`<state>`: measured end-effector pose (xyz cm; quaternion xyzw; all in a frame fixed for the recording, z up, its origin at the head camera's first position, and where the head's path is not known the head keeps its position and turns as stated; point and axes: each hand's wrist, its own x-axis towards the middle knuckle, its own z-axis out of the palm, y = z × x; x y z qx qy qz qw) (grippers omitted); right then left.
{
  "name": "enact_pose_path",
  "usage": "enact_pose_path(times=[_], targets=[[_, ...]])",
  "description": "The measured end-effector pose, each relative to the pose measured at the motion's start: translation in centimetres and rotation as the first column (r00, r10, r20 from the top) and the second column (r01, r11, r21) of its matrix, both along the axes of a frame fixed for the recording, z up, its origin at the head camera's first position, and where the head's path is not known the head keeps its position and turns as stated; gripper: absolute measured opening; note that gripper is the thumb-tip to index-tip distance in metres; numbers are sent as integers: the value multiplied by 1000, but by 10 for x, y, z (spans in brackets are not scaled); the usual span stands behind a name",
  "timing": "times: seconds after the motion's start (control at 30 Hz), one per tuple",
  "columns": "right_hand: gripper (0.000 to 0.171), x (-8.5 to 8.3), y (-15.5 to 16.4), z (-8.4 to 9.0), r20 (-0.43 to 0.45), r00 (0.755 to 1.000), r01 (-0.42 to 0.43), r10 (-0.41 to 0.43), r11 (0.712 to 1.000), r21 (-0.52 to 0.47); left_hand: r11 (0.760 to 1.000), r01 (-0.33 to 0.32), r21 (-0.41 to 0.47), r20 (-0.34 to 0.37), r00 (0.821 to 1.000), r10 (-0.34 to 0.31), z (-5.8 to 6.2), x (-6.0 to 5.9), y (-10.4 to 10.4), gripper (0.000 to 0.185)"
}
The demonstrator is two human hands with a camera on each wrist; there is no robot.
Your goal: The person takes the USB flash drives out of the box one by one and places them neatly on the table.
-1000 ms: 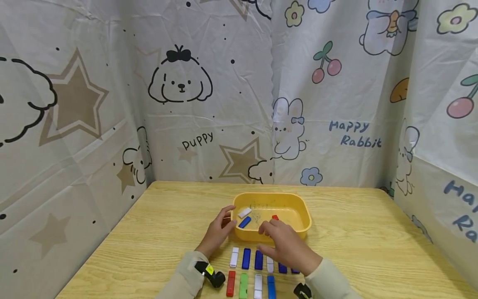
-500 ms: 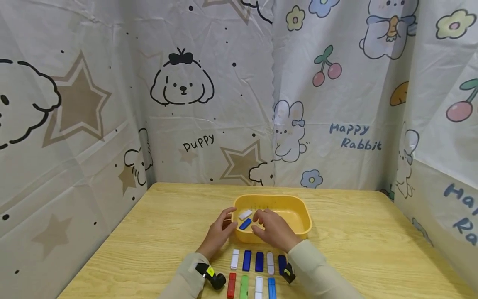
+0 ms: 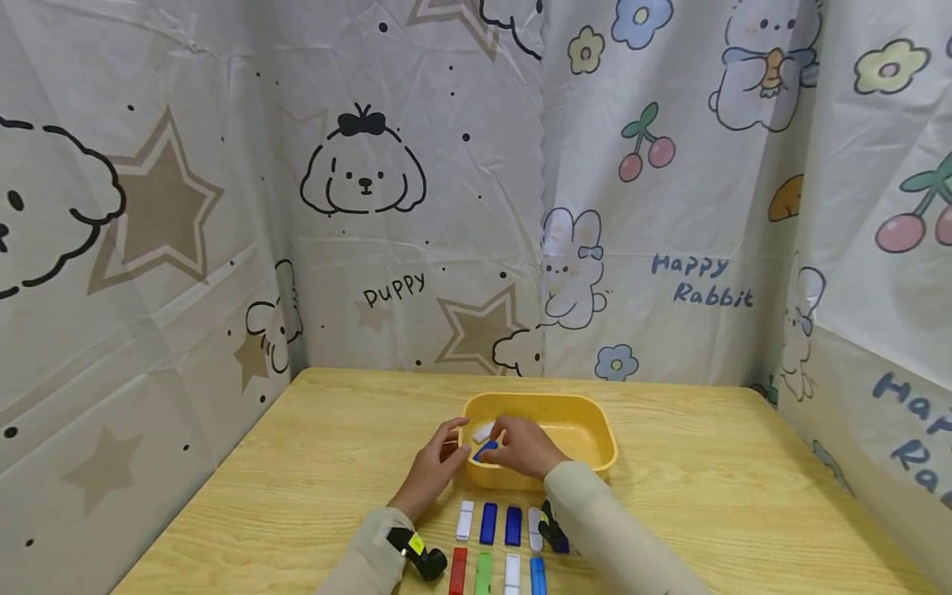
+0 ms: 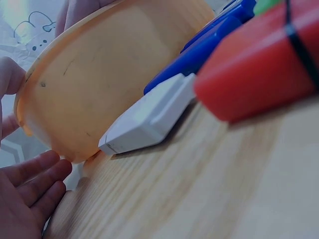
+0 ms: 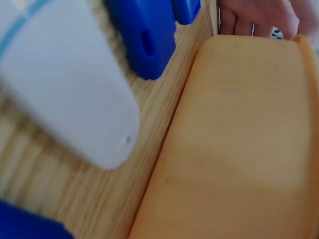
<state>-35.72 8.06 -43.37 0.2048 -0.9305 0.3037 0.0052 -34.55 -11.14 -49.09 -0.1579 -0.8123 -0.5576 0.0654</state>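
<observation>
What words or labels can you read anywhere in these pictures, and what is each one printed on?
"puppy": black letters on the left curtain, under the dog drawing.
"Happy Rabbit": blue letters on the right curtain, beside the rabbit drawing.
"Hap... Ra...": the same blue letters, cut off by the frame edge, on the side curtain.
The yellow tray and the coloured blocks show no readable text; the yellow tag on the left wrist camera is too small to read.

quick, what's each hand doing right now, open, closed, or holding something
Left hand: open, fingers resting against the near left corner of the yellow tray.
Right hand: reaching into the tray over a blue piece; cannot tell if it grips it.
</observation>
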Motion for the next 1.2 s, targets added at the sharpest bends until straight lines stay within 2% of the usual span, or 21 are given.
enact_pose_path(times=[0.2,0.33,0.4,0.6,0.9,1.2], targets=[[40,-5,-2,-1,44,999,-8,8,1000,7,1000,14,-25,-1,1000,-14,27,19,0,46],[40,-8,-2,-1,85,996,-35,34,999,11,1000,7,-22,-7,1000,-7,33,24,0,44],[39,-8,-1,-1,109,993,-45,41,999,29,1000,11,-15,-12,1000,-11,28,19,0,44],[41,-6,1,-1,165,985,-65,51,995,76,1000,0,-5,-21,1000,0,-2,-3,-1,45],[15,-10,3,-5,168,985,-50,36,995,81,1000,-11,0,-7,1000,11,-5,-4,-1,45],[9,-12,1,-6,193,981,-30,19,998,54,1000,-4,16,-17,1000,5,-8,-6,-1,47]])
